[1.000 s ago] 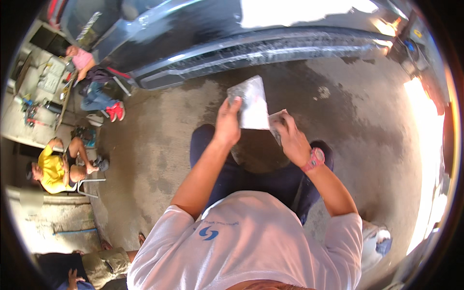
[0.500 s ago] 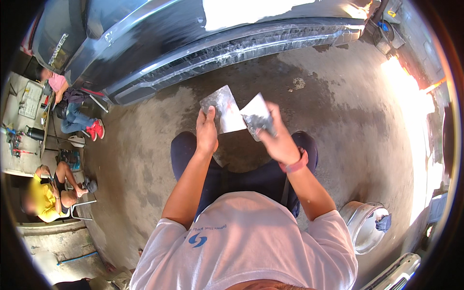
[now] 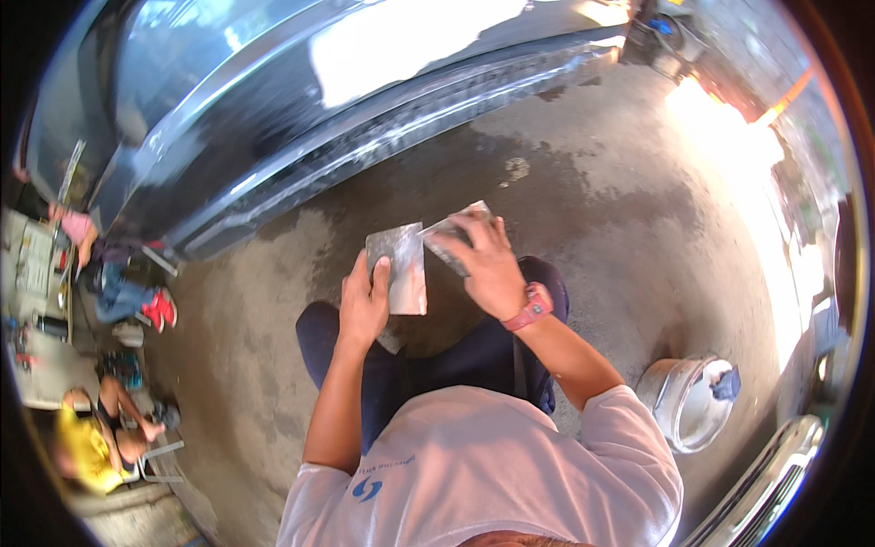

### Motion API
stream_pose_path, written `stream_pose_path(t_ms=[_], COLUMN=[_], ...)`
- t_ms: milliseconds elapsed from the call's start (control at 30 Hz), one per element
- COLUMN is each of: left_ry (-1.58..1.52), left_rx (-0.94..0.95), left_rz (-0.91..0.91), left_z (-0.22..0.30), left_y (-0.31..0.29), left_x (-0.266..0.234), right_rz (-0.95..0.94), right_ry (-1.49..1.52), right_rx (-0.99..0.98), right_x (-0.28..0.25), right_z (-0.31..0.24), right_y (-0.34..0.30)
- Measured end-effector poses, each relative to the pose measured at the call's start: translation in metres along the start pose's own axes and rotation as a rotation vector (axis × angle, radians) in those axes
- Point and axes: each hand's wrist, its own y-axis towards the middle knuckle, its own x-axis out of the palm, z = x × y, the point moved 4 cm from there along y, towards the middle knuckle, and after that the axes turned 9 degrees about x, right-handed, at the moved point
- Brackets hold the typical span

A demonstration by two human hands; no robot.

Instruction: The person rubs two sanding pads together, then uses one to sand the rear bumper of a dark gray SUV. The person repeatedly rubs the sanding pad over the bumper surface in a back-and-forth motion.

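My left hand (image 3: 366, 305) grips a flat rectangular plate (image 3: 401, 263), grey and smeared, with the thumb across its face. My right hand (image 3: 490, 269) is closed on a second, similar flat plate (image 3: 448, 225), tilted and partly covered by the blurred fingers. The two plates meet or nearly meet at their upper corners, above my knees; whether they touch I cannot tell. Ahead of both hands is a dark vehicle side (image 3: 246, 137), its lower sill (image 3: 365, 150) streaked with pale smears.
On the right stands a white bucket (image 3: 663, 397) with a dark blue cloth (image 3: 726, 383) on its rim. A long slatted part (image 3: 764, 488) lies at lower right. Two people sit at left, one in yellow (image 3: 87, 456), beside a cluttered bench (image 3: 41, 378). The concrete floor (image 3: 246, 356) has damp patches.
My view has turned, so the vehicle and bucket shift left in it. The left plate now stands more upright. My right hand has turned over, with its back showing above its plate.
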Motion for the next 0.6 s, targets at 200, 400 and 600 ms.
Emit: stream_pose_path(t_ms=[200,400,600], left_ry=[-0.108,-0.954,-0.925], left_rx=[-0.029,-0.327,-0.503], left_rz=[0.391,0.726,0.637], left_z=[-0.015,-0.128,-0.199], left_y=[-0.001,-0.031,-0.102], left_x=[-0.017,-0.069,-0.083], right_rz=[-0.149,0.252,0.472], right_ry=[0.218,0.850,1.399], right_rx=[-0.137,0.173,0.466], right_x=[0.016,-0.063,-0.164], right_z=[-0.046,0.056,0.156], right_y=[-0.013,0.086,0.217])
